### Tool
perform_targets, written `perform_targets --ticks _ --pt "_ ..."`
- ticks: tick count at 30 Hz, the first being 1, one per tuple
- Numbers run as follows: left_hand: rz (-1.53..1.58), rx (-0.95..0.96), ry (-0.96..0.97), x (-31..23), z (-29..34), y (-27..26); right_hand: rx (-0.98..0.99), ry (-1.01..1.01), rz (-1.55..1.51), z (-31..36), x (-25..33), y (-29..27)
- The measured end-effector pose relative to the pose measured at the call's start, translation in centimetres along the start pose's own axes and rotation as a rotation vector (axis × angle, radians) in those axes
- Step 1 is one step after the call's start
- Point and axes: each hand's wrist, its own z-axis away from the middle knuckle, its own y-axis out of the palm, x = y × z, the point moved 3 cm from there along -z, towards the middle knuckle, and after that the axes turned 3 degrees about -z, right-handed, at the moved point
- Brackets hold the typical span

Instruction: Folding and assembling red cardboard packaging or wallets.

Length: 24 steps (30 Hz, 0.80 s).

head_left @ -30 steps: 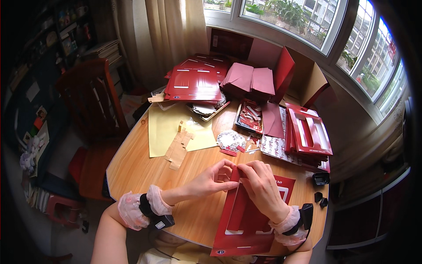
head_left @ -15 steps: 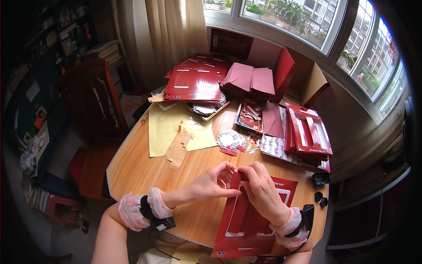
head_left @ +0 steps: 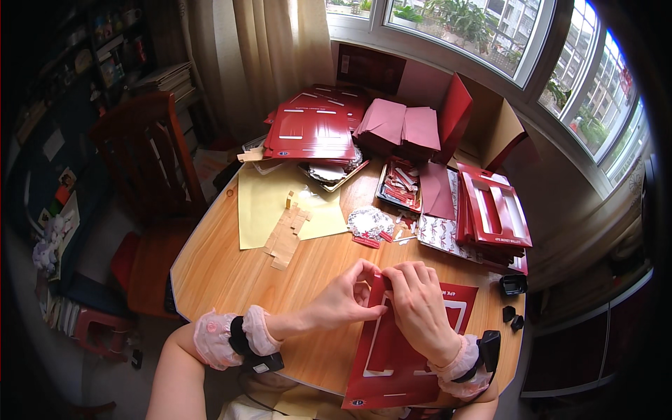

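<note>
A red printed card sheet [head_left: 399, 343] with white-edged cut-outs lies slanted at the table's near edge, partly under my right arm. At its far left corner, my left hand [head_left: 344, 295] pinches the edge between thumb and fingers. Close beside it, my right hand [head_left: 418, 311] is closed on the same edge, fingers bent over the top. A narrow strip of the card shows between the two hands. Whether anything small is under the right fingertips is hidden.
Beyond my hands lie a white patterned paper piece [head_left: 370, 223], a brown tape strip [head_left: 285, 239] on a yellow sheet [head_left: 259, 210], and a tray of red scraps [head_left: 399, 183]. Red card stacks [head_left: 308, 133], pink envelopes [head_left: 381, 120], folded red sleeves [head_left: 493, 210] and black pieces [head_left: 513, 284] stand around.
My right hand has shifted slightly along the card's far edge, its fingers now flatter over it. My left hand keeps its pinch. The view has moved a little.
</note>
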Motion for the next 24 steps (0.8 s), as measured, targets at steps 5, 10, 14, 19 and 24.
perform_targets --ticks 5,10,14,19,24 --pt "-0.072 -0.026 0.025 -0.12 0.28 0.37 0.014 0.015 0.007 0.01 0.38 -0.61" --pt "-0.057 -0.061 0.075 -0.78 0.52 0.53 0.026 0.025 -0.009 0.04 0.31 -0.64" --pt "-0.131 -0.067 0.087 -0.91 0.49 0.5 0.011 0.03 -0.08 0.17 0.17 -0.6" --pt "-0.144 -0.083 0.143 -0.64 0.26 0.3 -0.007 0.028 -0.206 0.23 -0.26 -0.48" --pt "-0.149 -0.088 0.165 -0.75 0.3 0.17 -0.049 0.054 -0.305 0.12 -0.13 -0.92"
